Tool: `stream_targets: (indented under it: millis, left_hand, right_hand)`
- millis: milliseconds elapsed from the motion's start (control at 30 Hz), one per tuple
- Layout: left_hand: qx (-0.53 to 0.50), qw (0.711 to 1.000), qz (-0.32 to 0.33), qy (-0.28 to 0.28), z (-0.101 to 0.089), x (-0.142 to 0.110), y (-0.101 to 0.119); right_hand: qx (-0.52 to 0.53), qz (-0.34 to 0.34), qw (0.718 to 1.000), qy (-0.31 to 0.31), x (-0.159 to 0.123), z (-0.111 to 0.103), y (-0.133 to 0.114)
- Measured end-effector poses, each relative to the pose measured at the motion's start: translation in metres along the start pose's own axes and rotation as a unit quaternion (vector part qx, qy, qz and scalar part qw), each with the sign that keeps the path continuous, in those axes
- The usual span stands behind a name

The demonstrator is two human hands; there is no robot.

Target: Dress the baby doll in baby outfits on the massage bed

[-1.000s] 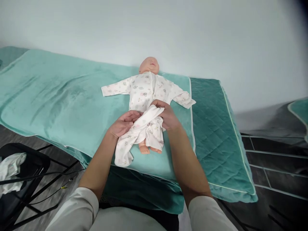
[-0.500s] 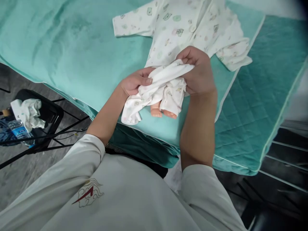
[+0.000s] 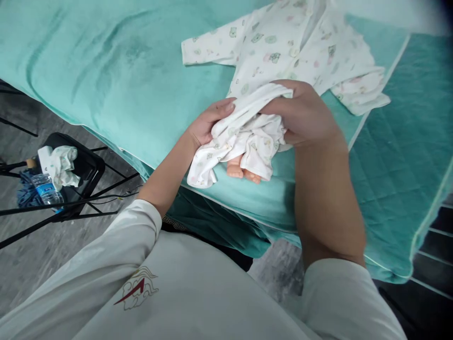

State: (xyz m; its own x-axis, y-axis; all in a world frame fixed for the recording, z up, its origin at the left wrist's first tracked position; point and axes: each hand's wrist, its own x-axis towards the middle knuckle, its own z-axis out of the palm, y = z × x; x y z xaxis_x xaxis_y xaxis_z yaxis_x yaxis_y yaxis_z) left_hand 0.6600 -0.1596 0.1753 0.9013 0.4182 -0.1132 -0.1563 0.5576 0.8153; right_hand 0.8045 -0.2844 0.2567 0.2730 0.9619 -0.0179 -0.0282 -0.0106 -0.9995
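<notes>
A pair of white printed baby trousers (image 3: pixel 226 141) is bunched over the lower body of a doll, near the front edge of the bed. Two small doll feet (image 3: pixel 235 167) show below the cloth; a trouser leg hangs loose to their left. My left hand (image 3: pixel 212 118) pinches the waistband side between thumb and fingers. On the other side my right hand (image 3: pixel 311 113) is closed on the band, its fingertips partly hidden in the cloth. Beyond both hands lies a matching white baby top (image 3: pixel 262 59), sleeves spread. The rest of the doll is covered or hidden.
A green padded cover (image 3: pixel 123 94) spreads over the bed, with a quilted part (image 3: pixel 396 165) at the right. At the lower left, a black chair (image 3: pixel 88 165) holds a crumpled printed cloth (image 3: pixel 63 165) and a plastic bottle (image 3: pixel 46 189).
My right hand has turned over, and its fingers now reach further under the trouser band. My left thumb has shifted up along the band. The whole view has moved slightly.
</notes>
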Motion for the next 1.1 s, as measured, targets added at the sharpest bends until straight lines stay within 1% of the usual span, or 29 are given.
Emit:
stream_targets:
  millis: [67, 133, 200, 233, 333, 400, 433, 467, 533, 600, 633, 667, 733, 800, 833, 867, 933, 1000, 1100]
  left_hand:
    - [0.027, 0.999, -0.032, 0.001, 0.001, -0.003, 0.002]
    - [0.037, 0.998, -0.049, -0.018, 0.002, -0.007, 0.004]
    - [0.043, 0.997, -0.057, -0.028, 0.004, -0.009, 0.004]
    - [0.044, 0.997, -0.057, -0.025, 0.005, -0.009, 0.005]
    - [0.036, 0.999, -0.035, 0.005, 0.006, -0.006, 0.003]
    - [0.009, 1.000, -0.006, -0.005, 0.005, -0.003, 0.000]
    - [-0.007, 1.000, 0.009, -0.017, 0.004, -0.001, -0.002]
    - [-0.023, 0.999, 0.022, -0.030, 0.002, 0.000, -0.004]
    - [-0.041, 0.997, 0.034, -0.051, -0.001, 0.002, -0.007]
    - [-0.034, 0.998, 0.034, -0.037, -0.002, 0.001, -0.006]
    - [-0.025, 0.999, 0.030, -0.020, -0.002, 0.000, -0.005]
    - [-0.015, 1.000, 0.024, 0.002, -0.001, -0.001, -0.003]
    - [-0.010, 0.999, 0.015, 0.035, -0.001, -0.003, 0.002]
    - [-0.012, 0.999, 0.004, 0.035, -0.001, -0.003, 0.005]
    - [-0.009, 0.999, -0.001, 0.040, -0.002, -0.003, 0.005]
    - [-0.005, 0.999, -0.005, 0.046, -0.002, -0.003, 0.006]
    - [0.003, 0.999, -0.008, 0.052, -0.001, -0.004, 0.006]
    - [0.018, 0.999, -0.013, 0.048, 0.003, -0.007, 0.010]
    - [0.081, 0.996, -0.034, 0.024, 0.015, -0.012, 0.026]
  right_hand:
    - [0.080, -0.015, 0.995, 0.055, 0.001, -0.001, 0.006]
    - [0.107, -0.026, 0.990, 0.092, 0.001, 0.002, 0.011]
    - [0.097, -0.025, 0.990, 0.099, 0.000, 0.006, 0.013]
    - [0.085, -0.024, 0.992, 0.094, -0.002, 0.007, 0.014]
    - [0.058, -0.028, 0.995, 0.070, -0.007, 0.009, 0.015]
    - [0.060, -0.037, 0.997, 0.039, -0.009, 0.007, 0.014]
    - [0.062, -0.035, 0.997, 0.013, -0.010, 0.004, 0.012]
    - [0.060, -0.027, 0.998, -0.022, -0.009, 0.001, 0.009]
    - [0.022, 0.011, 0.993, -0.115, -0.006, -0.006, 0.001]
    - [-0.052, 0.055, 0.977, -0.200, -0.003, -0.012, -0.010]
    - [-0.086, 0.068, 0.968, -0.224, -0.001, -0.013, -0.015]
    - [-0.107, 0.073, 0.963, -0.235, 0.000, -0.014, -0.017]
    - [-0.098, 0.059, 0.968, -0.222, 0.002, -0.013, -0.016]
    - [-0.024, 0.023, 0.984, -0.175, 0.005, -0.012, -0.006]
    - [0.004, 0.005, 0.991, -0.135, 0.006, -0.012, 0.000]
    - [0.013, -0.006, 0.993, -0.120, 0.007, -0.012, 0.006]
    - [0.017, -0.018, 0.993, -0.112, 0.006, -0.013, 0.014]
    - [0.030, -0.024, 0.994, -0.100, 0.005, -0.014, 0.017]
    - [0.072, -0.017, 0.996, -0.043, 0.003, -0.015, 0.019]
